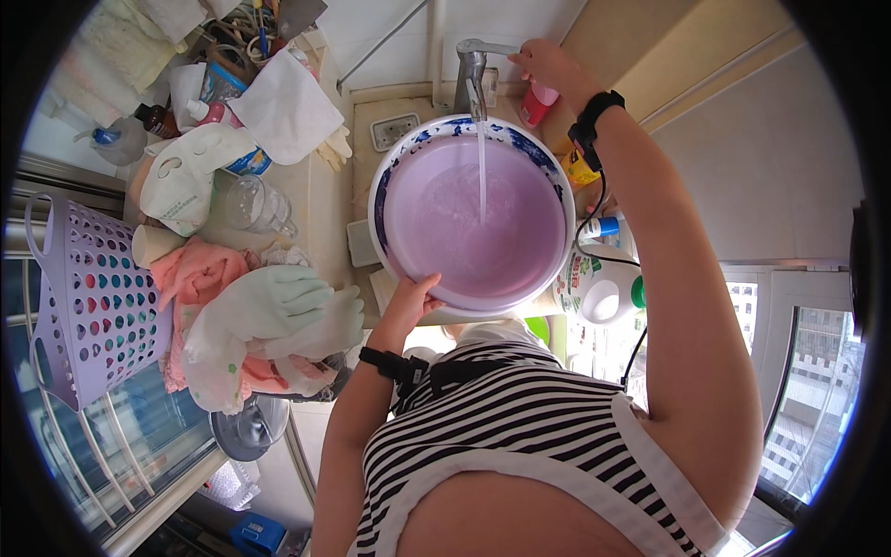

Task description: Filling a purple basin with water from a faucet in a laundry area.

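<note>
Water runs in a thin stream (482,174) from a metal faucet (471,76) into a lilac plastic basin (411,216). The water inside is bubbling where the stream lands. The lilac basin rests within a larger white basin (376,240) with a blue pattern on its inner wall. My right hand (546,64) grips the end of the faucet's lever handle (498,48). Down at the near left rim, my left hand (415,299) holds the basin edge, thumb lying over the rim. Its other fingers are partly hidden below.
Left of the basins lie pale rubber gloves (278,299), a pink towel (202,264), a clear plastic bottle (259,205) and a lilac perforated basket (104,299). On the right stand a large white jug (598,285) with a green cap and a red bottle (536,106). A cable hangs from my right wristband.
</note>
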The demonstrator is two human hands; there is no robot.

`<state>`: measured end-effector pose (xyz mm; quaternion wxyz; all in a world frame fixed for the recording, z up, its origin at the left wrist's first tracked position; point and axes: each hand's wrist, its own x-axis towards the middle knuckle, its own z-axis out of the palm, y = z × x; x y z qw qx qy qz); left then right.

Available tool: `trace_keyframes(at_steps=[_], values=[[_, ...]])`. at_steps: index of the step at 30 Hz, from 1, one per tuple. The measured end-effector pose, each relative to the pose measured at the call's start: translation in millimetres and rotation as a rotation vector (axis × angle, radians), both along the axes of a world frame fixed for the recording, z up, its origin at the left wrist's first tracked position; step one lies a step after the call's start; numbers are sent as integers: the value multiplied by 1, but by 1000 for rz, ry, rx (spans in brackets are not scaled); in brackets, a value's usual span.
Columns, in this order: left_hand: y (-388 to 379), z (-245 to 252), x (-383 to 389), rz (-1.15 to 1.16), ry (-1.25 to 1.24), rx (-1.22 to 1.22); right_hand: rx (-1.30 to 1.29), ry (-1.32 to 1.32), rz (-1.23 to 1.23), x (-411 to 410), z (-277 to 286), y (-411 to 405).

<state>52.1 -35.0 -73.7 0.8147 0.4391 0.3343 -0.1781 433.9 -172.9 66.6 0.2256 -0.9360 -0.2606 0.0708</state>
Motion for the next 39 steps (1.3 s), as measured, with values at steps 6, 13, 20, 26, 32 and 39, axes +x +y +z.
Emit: trace_keyframes(at_steps=[6,13,20,26,32,39], values=[[1,2,0,-33,-34,-20,-27,-2,-2,2,1,1],[1,4,-1,-77,-18,13,-35,6,1,1,2,1],[1,2,-1,-77,-16,27,-32,27,-21,-2,2,0],[4,0,-1,-117,-11,37,-23,10,-23,-2,1,2],[3,0,0,-88,41,34,-59,-52,57,4,-8,-1],[-4,-3,8,11,106,15,-15,13,47,12,-14,-7]])
